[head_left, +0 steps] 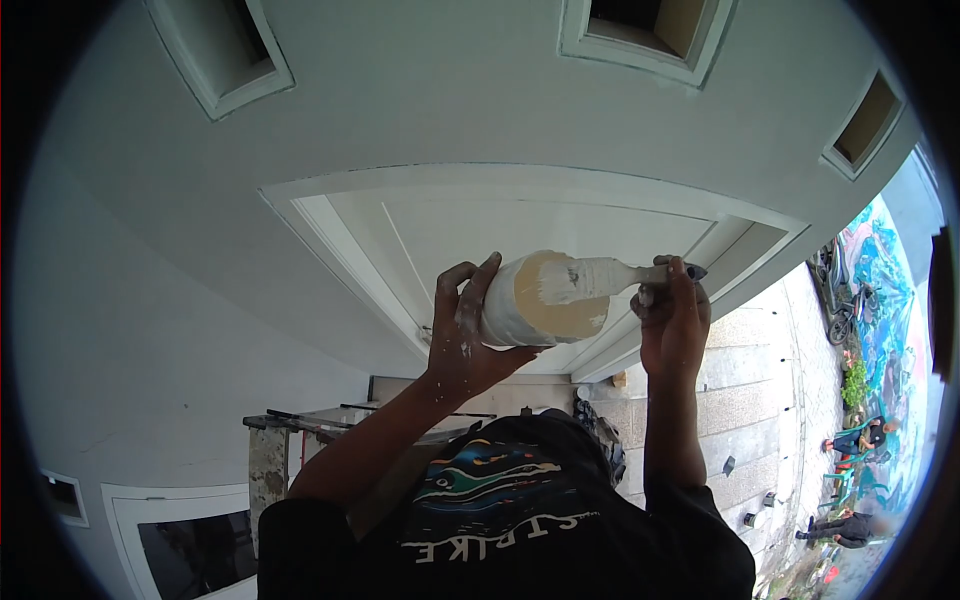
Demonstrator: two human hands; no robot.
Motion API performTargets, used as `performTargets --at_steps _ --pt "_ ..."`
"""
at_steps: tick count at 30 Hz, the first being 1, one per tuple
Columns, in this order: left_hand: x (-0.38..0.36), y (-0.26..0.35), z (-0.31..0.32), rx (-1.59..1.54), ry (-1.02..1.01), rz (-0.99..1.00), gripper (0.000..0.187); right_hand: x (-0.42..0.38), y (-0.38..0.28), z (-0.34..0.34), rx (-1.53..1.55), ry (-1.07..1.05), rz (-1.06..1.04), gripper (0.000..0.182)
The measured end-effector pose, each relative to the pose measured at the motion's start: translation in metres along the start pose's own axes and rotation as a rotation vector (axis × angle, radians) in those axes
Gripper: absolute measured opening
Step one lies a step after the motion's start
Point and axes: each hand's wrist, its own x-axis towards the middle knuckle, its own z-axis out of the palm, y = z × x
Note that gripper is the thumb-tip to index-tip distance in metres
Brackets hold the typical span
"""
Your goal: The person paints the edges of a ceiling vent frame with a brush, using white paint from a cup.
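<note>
Fingers wrapped round its side, my left hand (465, 325) holds a paint-smeared white container (503, 310) tilted so that its pale, cream-coloured round face shows. My right hand (673, 315) grips the handle of a paintbrush (605, 277). The white-coated bristles lie over the container's round face, where a patch of white paint shows. White paint spots mark both hands. Whether the bristles touch the face or hover just over it, I cannot tell.
Behind my hands is a white panelled door (450, 225) in a grey-white wall (400, 110) with framed openings. A worn stand (268, 470) is at lower left. Far right, a seated person (872, 436) and another person (850, 530) are near a motorcycle (838, 310) and a colourful wall.
</note>
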Motion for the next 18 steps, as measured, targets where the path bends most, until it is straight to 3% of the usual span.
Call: performTargets --at_steps 11,14,18 --pt "0.005 0.009 0.000 -0.037 0.019 -0.040 0.119 -0.005 0.004 0.003 0.118 0.021 0.033 0.027" --pt "0.007 0.008 0.001 -0.037 0.014 -0.039 0.119 0.009 -0.012 0.009 0.173 0.010 -0.041 0.027" --pt "0.005 0.007 0.003 -0.074 0.018 -0.048 0.120 0.059 -0.060 0.036 0.057 0.015 -0.421 0.036"
